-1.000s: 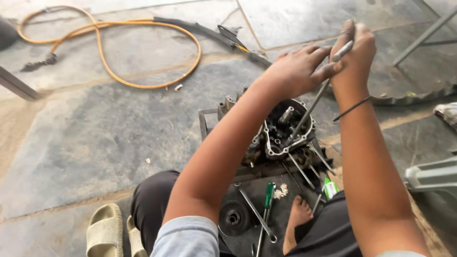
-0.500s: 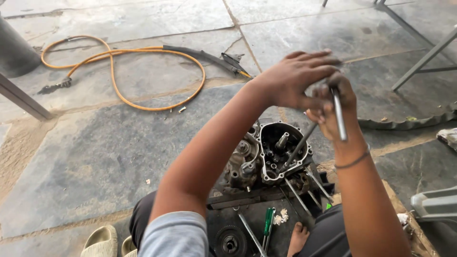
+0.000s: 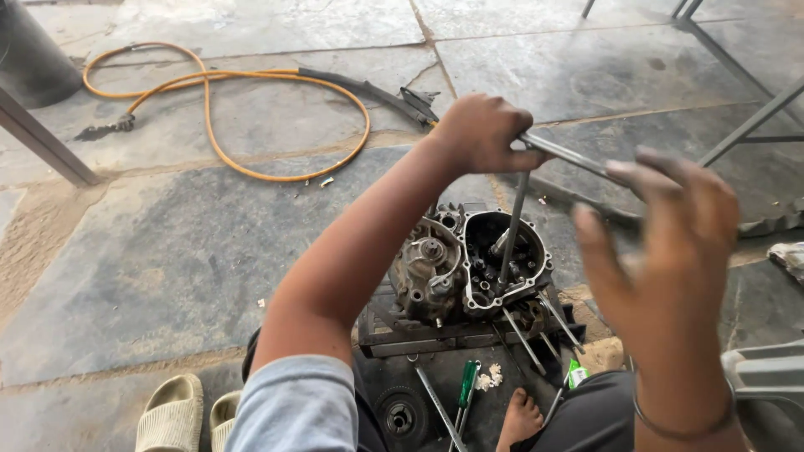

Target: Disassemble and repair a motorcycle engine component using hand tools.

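Grey metal T-handle wrench [image 3: 536, 180] stands upright in the greasy grey engine crankcase [image 3: 469, 268], centre of the stone floor, just ahead of the person's feet. Left hand [image 3: 481, 134] fisted around the crossbar's left end. Right hand [image 3: 662, 243] open, fingers spread – blurred, near the bar's right end; contact unclear. Orange hose [image 3: 218, 151] coiled far left; green-handled screwdriver [image 3: 466, 387] near.

Grey short sleeve [image 3: 293, 402], thin wrist bangle [image 3: 682, 423], dark trousers [image 3: 599, 410], bare foot [image 3: 519, 416].
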